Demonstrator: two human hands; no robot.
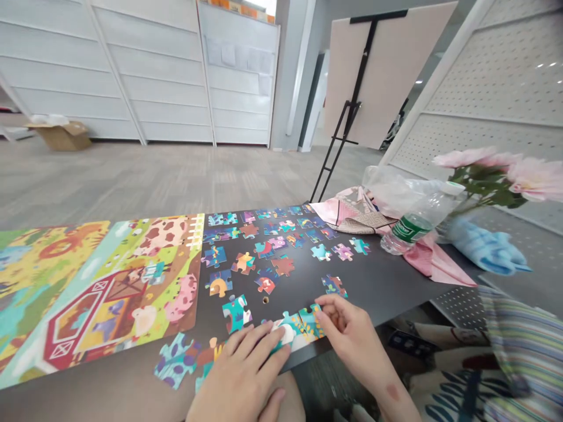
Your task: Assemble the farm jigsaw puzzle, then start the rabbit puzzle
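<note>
My left hand (246, 375) lies flat on a small group of joined puzzle pieces (295, 328) at the near edge of the dark table (387, 287), fingers pressing down on it. My right hand (347, 331) pinches the right end of that same group with its fingertips. Several loose colourful pieces (264, 252) lie scattered on the table beyond the hands. One blue-and-purple piece (176, 358) rests left of my left hand. A large farm-scene puzzle picture (101, 287) lies flat on the left.
A plastic water bottle (413, 225) lies on its side at the right, by pink cloth (428, 261), a clear bag and pink flowers (497, 167). A blue cloth (484, 246) sits beside them. An easel (352, 105) stands behind the table. A cardboard box (61, 135) sits far left.
</note>
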